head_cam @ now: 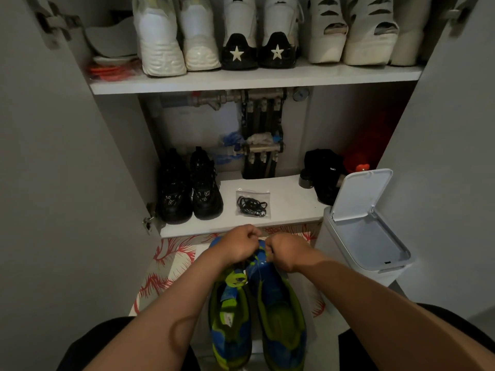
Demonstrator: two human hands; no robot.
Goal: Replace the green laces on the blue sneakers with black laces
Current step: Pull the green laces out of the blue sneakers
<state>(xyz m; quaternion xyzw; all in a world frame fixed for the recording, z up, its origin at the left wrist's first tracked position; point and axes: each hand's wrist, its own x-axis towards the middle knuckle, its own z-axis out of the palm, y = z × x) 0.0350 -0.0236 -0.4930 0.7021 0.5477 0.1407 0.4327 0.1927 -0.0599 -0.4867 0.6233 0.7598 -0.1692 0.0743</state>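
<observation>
Here, at lower centre, left hand [238, 246] and right hand [288, 252] curl fingers onto the green laces [259, 256] of 2 blue sneakers [278, 298]; the soft, limp cord is probably best pinched close to the shoe. Bagged black laces [253, 204] lie mid-frame.

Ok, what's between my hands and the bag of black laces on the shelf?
Only bare white shelf lies between the bag of black laces and the left hand and right hand, as the head view shows.
</observation>
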